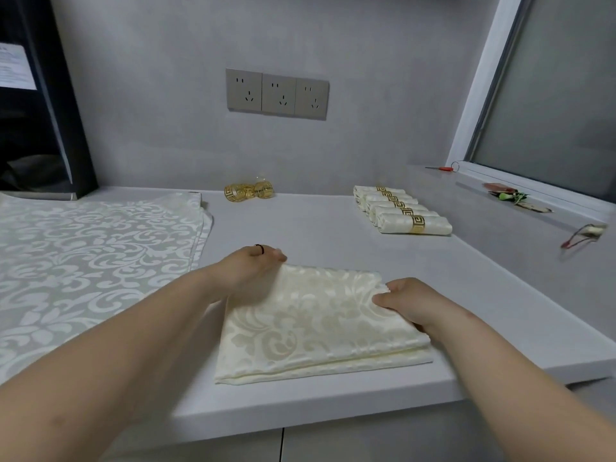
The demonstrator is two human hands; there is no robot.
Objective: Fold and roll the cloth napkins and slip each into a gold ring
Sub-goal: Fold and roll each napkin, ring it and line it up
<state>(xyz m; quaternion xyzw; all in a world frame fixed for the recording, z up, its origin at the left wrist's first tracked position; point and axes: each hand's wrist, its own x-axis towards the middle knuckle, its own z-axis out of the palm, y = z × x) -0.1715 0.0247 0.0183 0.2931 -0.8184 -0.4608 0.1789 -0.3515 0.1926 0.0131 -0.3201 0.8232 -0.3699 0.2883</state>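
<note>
1. I see the folded napkin (pixel 313 325) lying flat on the grey counter (pixel 333 228), close to its front edge.
2. The left hand (pixel 248 268) grips the napkin's far left corner, with its fingers curled onto the cloth edge.
3. The right hand (pixel 410 303) pinches the right edge, thumb on top and fingers tucked beneath.
4. I count a row of rolled napkins (pixel 400 210) at the far right, each wearing a gold band.
5. Loose gold rings (pixel 248 191) sit against the back wall, below the sockets (pixel 277 94).
6. Unfolded napkins (pixel 93 248) lie spread out on the left.
</note>
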